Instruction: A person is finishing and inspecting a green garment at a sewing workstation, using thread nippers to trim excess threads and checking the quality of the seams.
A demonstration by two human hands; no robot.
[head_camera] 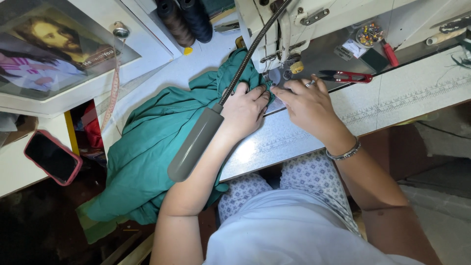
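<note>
Cloth: we see the teal-green woven fabric (152,142) bunched on the speckled grey sewing table (392,103), its bulk spilling off the left edge toward the floor — only a narrow folded edge reaches the needle area of the white industrial sewing machine (289,24).
Left hand: our left hand (244,109) lies flat on that folded edge, fingers together and pressed down, tips pointing at the presser foot just beyond them.
Right hand: our right hand (306,103) rests on the table just right of the fold, fingers loosely spread, the ringed one nearest the machine; we cannot tell whether the fingertips pinch the cloth.
Key relation: the fold runs from the left hand up toward the needle — the left hand is on it, the right beside it.
In the way: the grey gooseneck lamp (196,142) crosses above the left wrist.
Nearby: red-handled thread snips (346,76) lie just past the right hand; dark thread cones (186,19) stand behind the cloth; a phone in a red case (51,157) sits well apart at left.
</note>
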